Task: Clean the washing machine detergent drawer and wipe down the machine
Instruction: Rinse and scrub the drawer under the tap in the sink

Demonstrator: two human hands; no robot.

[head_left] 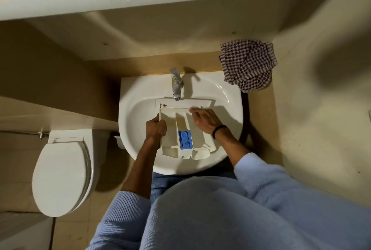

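I see the drawer, a cream plastic tray split into long compartments, lying inside the glossy white sink. Its flat front panel sits right under the chrome tap. A blue rectangular insert sits in the middle channel, toward the near end.

The left hand grips the drawer's left wall, fingers curled over the edge. The right hand, with a black band at the wrist, lies across the right compartment, its fingers bent toward the front panel. I cannot tell whether they pinch anything.

A crumpled checked cloth sits on the tan desk, overlapping the sink's far right corner. A smooth, oval toilet stands to the left, lid down.
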